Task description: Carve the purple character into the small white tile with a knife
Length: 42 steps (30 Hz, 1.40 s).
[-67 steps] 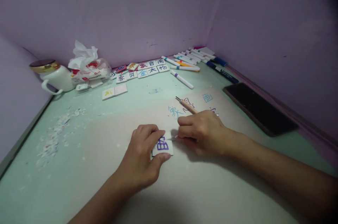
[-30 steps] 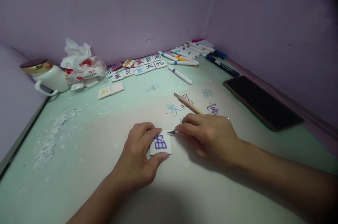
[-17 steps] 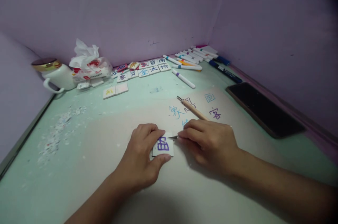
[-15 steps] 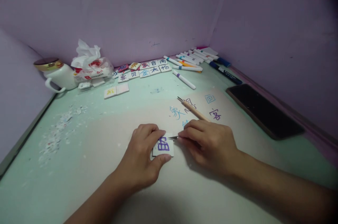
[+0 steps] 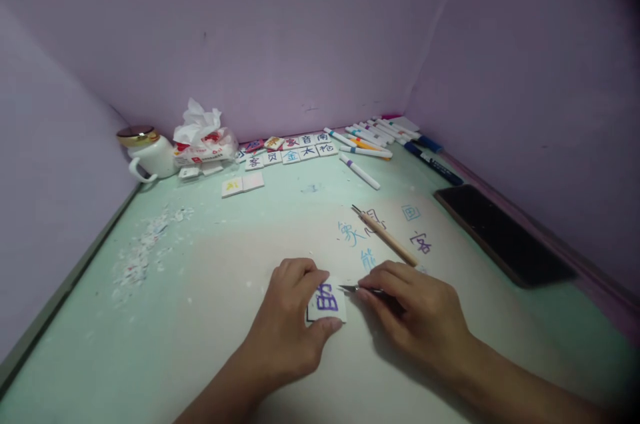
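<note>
A small white square tile (image 5: 328, 301) bears a purple handwritten character and lies flat on the pale sheet (image 5: 220, 264). My left hand (image 5: 295, 317) grips it between thumb and fingers, covering its left part. In my right hand (image 5: 415, 301) is a craft knife (image 5: 351, 289), pinched like a pen. Its pointed blade is at the tile's upper right edge; whether it touches I cannot tell. Most of the knife's handle is hidden by my fingers. A wooden-handled carving tool (image 5: 387, 237) rests just beyond my right hand, across characters written on the sheet.
Rows of lettered tiles (image 5: 291, 156) line the back wall, with two more tiles (image 5: 253, 181) in front. Markers (image 5: 360, 172) and a dark phone (image 5: 500, 234) lie to the right. White shavings (image 5: 145, 251), a white mug (image 5: 159, 157) and a tissue pack (image 5: 205, 147) are at left.
The whole view has shifted, so everything appears lower and further right. Both hands keep their holds on the tile and the knife, and the blade stays by the tile's right edge.
</note>
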Each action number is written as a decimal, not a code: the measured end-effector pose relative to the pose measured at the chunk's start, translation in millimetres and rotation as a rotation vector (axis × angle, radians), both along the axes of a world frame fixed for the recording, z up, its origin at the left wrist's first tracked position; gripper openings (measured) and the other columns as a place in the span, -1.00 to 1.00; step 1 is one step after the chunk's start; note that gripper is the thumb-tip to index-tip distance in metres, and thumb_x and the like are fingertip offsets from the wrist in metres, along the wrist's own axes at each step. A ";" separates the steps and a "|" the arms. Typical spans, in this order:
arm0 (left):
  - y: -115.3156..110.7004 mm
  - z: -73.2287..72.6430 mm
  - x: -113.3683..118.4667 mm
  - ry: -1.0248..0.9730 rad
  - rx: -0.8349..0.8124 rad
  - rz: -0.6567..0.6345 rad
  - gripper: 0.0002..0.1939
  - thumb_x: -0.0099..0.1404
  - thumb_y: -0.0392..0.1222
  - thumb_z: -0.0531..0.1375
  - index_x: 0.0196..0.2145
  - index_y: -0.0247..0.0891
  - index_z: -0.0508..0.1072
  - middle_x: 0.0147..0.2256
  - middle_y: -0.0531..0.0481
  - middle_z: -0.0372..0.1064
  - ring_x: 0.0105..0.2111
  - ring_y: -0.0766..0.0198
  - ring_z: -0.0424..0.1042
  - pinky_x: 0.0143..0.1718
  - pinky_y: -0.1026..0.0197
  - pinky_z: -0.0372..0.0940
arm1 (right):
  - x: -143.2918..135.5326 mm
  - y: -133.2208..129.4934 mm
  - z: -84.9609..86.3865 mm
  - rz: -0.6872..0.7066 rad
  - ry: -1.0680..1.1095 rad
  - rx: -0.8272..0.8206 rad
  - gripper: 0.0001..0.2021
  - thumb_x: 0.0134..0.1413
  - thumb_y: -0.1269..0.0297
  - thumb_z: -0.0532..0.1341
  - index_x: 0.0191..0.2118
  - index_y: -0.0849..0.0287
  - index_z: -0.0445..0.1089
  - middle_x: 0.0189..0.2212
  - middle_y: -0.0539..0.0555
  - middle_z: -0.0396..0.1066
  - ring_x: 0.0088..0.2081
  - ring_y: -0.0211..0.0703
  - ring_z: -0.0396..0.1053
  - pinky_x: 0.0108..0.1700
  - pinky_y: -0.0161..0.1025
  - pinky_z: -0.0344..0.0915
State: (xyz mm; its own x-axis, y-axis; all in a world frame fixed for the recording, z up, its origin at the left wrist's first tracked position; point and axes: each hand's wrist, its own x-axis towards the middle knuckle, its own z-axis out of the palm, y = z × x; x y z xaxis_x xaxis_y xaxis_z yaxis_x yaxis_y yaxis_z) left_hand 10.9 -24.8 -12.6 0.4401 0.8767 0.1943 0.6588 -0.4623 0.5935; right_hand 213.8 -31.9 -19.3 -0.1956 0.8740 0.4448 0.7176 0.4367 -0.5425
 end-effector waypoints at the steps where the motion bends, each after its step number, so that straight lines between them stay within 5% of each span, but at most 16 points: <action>1: -2.5 -0.3 0.2 -0.005 -0.009 0.004 -0.57 0.04 -0.30 0.27 -0.09 -0.23 0.35 -0.11 -0.15 0.26 -0.07 0.02 0.26 -0.04 -0.09 0.28 | 0.3 -3.0 -0.4 -0.003 0.013 -0.001 -0.87 0.07 0.34 0.17 -0.39 0.13 0.48 -0.49 0.03 0.47 -0.48 -0.20 0.40 -0.46 -0.30 0.20; 12: -21.6 5.7 1.0 0.011 -0.018 0.088 -0.57 -0.05 -0.34 0.32 -0.16 -0.25 0.42 -0.15 -0.13 0.30 -0.12 0.04 0.32 -0.06 -0.07 0.31 | 3.2 -13.9 2.6 0.031 0.038 -0.043 -0.87 0.06 0.34 0.17 -0.39 0.15 0.48 -0.49 0.04 0.47 -0.46 -0.18 0.41 -0.42 -0.29 0.25; 18: -18.7 3.6 -2.7 0.037 0.129 -0.015 -0.48 -0.06 -0.26 0.36 -0.09 -0.25 0.39 -0.13 -0.13 0.31 -0.11 0.03 0.30 -0.08 -0.09 0.30 | 3.5 -11.5 8.8 0.012 0.074 -0.012 -0.84 0.11 0.35 0.13 -0.38 0.19 0.46 -0.49 0.05 0.47 -0.47 -0.19 0.39 -0.46 -0.30 0.24; 24: -17.6 1.3 -4.6 -0.050 0.292 -0.054 -0.60 0.03 -0.23 0.31 -0.14 -0.27 0.39 -0.18 -0.13 0.31 -0.17 0.05 0.30 -0.15 -0.04 0.30 | 1.7 -11.7 12.9 0.233 0.197 0.085 -0.81 -0.11 0.23 0.30 -0.32 0.18 0.45 -0.49 0.06 0.46 -0.46 -0.16 0.37 -0.41 -0.24 0.26; 28: -19.1 4.5 -3.5 -0.148 0.460 -0.012 -0.60 0.13 -0.20 0.25 -0.07 -0.31 0.32 -0.15 -0.20 0.25 -0.14 0.03 0.27 -0.15 -0.05 0.29 | 1.5 -10.4 21.4 0.198 0.266 -0.066 -0.85 -0.07 0.27 0.27 -0.32 0.18 0.43 -0.48 0.05 0.46 -0.60 -0.28 0.23 -0.54 -0.31 0.18; 32: -22.9 9.0 2.0 -0.208 0.573 -0.030 -0.58 0.17 -0.18 0.24 -0.03 -0.28 0.27 -0.18 -0.18 0.24 -0.17 0.06 0.27 -0.18 -0.01 0.30 | -2.0 -10.3 33.3 0.232 0.451 -0.508 -0.76 -0.11 0.20 0.27 -0.28 0.20 0.38 -0.48 0.02 0.41 -0.59 -0.32 0.14 -0.56 -0.34 0.10; 36: -30.3 11.4 9.9 -0.232 0.610 -0.083 -0.60 0.21 -0.21 0.19 -0.01 -0.30 0.25 -0.19 -0.18 0.23 -0.17 0.08 0.26 -0.18 0.00 0.30 | -6.8 -14.4 41.8 0.368 0.560 -0.800 -0.78 -0.13 0.17 0.25 -0.53 0.18 0.24 -0.65 -0.11 0.11 -0.60 -0.34 0.04 -0.56 -0.35 -0.01; 39: -36.5 12.2 10.4 -0.247 0.593 -0.102 -0.48 0.28 -0.01 0.12 0.08 -0.38 0.18 -0.12 -0.27 0.18 -0.10 0.01 0.23 -0.13 -0.04 0.28 | -0.8 -11.2 41.0 0.335 0.531 -0.806 -0.74 -0.08 0.19 0.20 -0.61 0.15 0.14 -0.67 -0.12 0.06 -0.59 -0.32 0.05 -0.55 -0.34 -0.01; 42: -41.0 13.2 8.1 -0.259 0.529 -0.055 -0.45 0.33 -0.02 0.04 0.13 -0.47 0.11 -0.04 -0.36 0.13 -0.01 -0.05 0.17 -0.07 -0.08 0.24 | 16.6 0.6 34.4 0.125 0.341 -0.545 -0.75 0.03 0.16 0.12 -0.57 0.15 0.18 -0.61 -0.06 0.18 -0.55 -0.25 0.15 -0.49 -0.30 0.06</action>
